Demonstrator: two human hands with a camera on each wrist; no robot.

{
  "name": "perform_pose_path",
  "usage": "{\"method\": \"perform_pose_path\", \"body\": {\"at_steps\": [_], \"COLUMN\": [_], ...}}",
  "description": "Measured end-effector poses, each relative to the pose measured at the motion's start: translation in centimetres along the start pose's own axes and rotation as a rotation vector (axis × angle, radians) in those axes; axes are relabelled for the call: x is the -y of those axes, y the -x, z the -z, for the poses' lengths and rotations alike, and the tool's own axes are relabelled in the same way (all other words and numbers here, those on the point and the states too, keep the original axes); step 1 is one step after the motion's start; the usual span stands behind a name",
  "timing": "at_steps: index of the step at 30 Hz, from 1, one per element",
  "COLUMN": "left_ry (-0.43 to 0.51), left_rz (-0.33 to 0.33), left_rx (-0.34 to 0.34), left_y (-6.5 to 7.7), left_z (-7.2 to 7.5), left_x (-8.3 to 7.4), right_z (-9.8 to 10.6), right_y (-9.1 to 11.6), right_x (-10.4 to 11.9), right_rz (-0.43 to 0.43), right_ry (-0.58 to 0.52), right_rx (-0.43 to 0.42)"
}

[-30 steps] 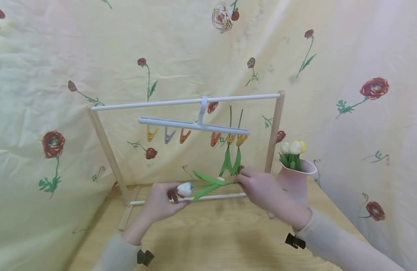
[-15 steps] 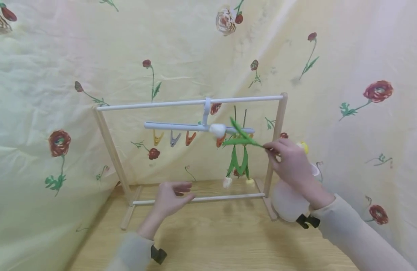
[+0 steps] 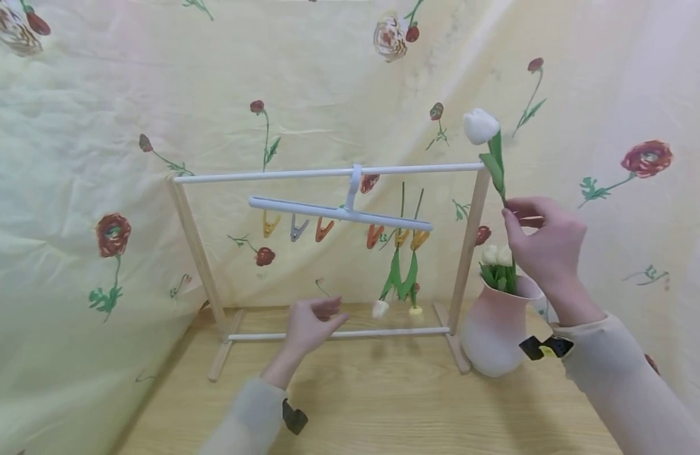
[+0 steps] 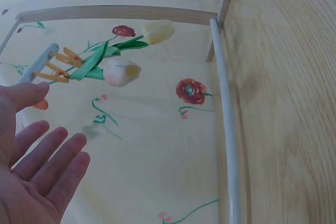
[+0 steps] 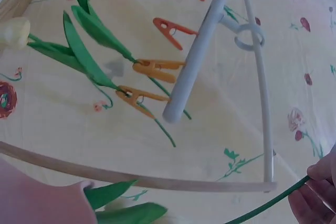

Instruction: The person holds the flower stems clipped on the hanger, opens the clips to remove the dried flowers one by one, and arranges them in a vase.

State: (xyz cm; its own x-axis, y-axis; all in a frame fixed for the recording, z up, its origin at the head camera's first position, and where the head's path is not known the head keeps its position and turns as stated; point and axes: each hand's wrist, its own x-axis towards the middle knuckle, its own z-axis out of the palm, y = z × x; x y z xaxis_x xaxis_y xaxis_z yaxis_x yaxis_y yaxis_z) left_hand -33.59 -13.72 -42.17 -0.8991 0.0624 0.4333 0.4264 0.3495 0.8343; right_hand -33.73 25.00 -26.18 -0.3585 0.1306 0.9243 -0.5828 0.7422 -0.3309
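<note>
My right hand point(image 3: 546, 243) pinches the stem of an artificial white tulip point(image 3: 481, 126) between thumb and fingers, bloom upward, above and beside the pink-white vase point(image 3: 494, 341). In the right wrist view only its green stem point(image 5: 273, 200) shows. Fingers relaxed and apart, my left hand point(image 3: 310, 325) holds nothing in front of the rack's lower bar point(image 3: 373, 332). From the pale hanger point(image 3: 316, 208), two tulips hang bloom down in yellow-orange clips: a white tulip point(image 4: 121, 73) and a pale yellow tulip point(image 4: 158, 32).
The hanger hooks over the top bar point(image 3: 270, 175) of a wood-framed rack. Other clips on it, a yellow clip point(image 3: 269, 224), a grey clip point(image 3: 297, 228) and orange ones, grip nothing. White tulips point(image 3: 496, 256) stand in the vase. Flower-printed cloth point(image 3: 185, 82) surrounds the wooden table point(image 3: 384, 404).
The left hand has let go of the white bloom. The right hand has carried the tulip up and right, turning it from level to upright, over by the vase.
</note>
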Motion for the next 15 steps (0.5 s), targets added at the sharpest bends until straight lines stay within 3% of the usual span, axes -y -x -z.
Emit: {"method": "perform_pose_path", "body": {"at_steps": [7, 15], "left_ry": [0.072, 0.138], "left_rz": [0.093, 0.154], "left_rx": [-0.017, -0.013], "left_y": [-1.5, -3.1], "left_z": [-2.4, -4.6], "left_x": [0.0, 0.3], "right_z": [0.4, 0.3], "right_y": [0.1, 1.1], "right_x": [-1.3, -3.5], "right_rz": [-0.155, -0.238], "right_ry": [0.035, 0.063], "right_rx": [0.032, 0.091]}}
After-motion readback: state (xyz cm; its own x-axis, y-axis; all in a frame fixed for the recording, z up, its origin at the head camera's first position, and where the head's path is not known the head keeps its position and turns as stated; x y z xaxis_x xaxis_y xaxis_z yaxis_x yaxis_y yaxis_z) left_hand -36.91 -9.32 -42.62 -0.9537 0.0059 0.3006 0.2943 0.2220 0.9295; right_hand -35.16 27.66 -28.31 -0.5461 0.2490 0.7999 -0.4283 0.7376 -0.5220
